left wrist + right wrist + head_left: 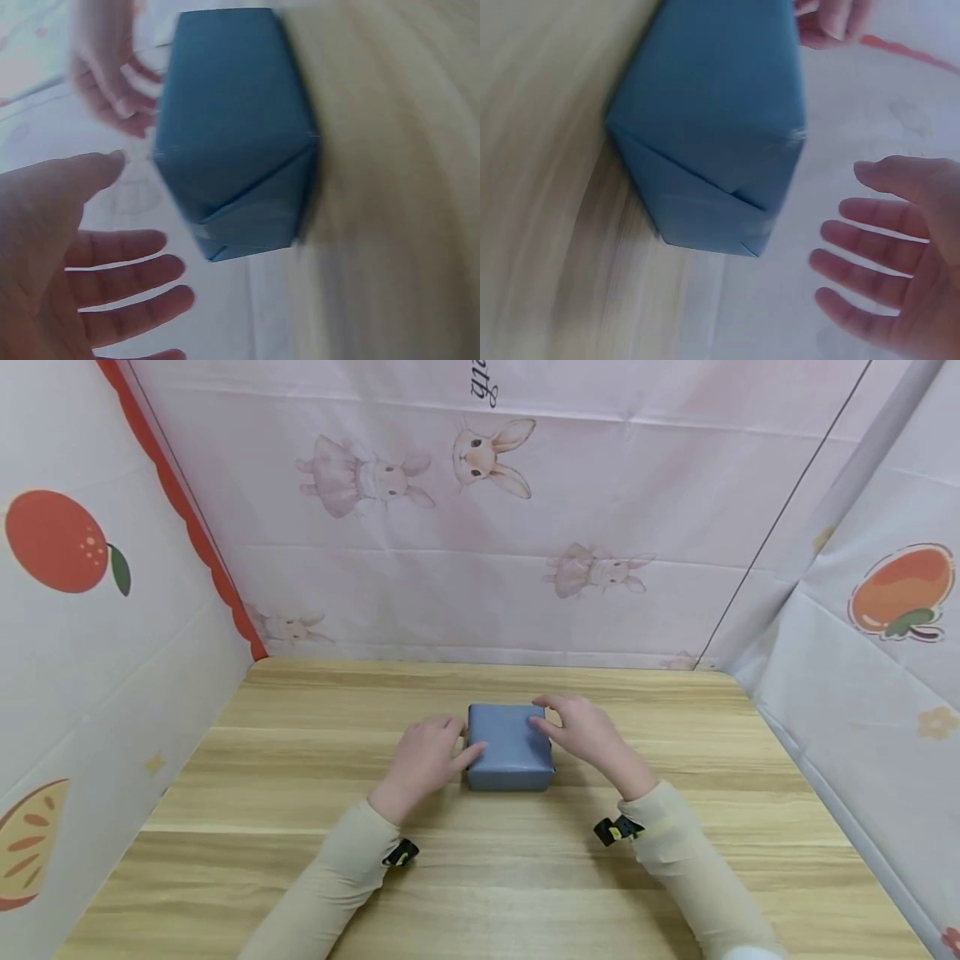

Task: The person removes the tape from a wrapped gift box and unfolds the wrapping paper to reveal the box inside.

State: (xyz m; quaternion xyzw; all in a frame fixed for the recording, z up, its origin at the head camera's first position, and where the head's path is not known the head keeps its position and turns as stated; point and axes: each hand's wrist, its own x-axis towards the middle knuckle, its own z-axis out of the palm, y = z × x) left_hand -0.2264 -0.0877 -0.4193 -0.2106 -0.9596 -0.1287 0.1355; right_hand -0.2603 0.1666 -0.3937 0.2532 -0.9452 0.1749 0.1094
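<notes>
A box wrapped in blue paper rests on the wooden table, its folded paper ends showing in the left wrist view and the right wrist view. My left hand is at the box's left side, fingers spread and relaxed. On the other side, my right hand is held near the upper right edge with its fingers loosely extended. Both wrist views show a gap between each hand's fingers and the paper. Neither hand grips anything.
The wooden table has a pale grain and meets a cloth backdrop printed with rabbits. Cloth side walls with fruit prints stand at left and right. Black straps with small devices sit on both wrists.
</notes>
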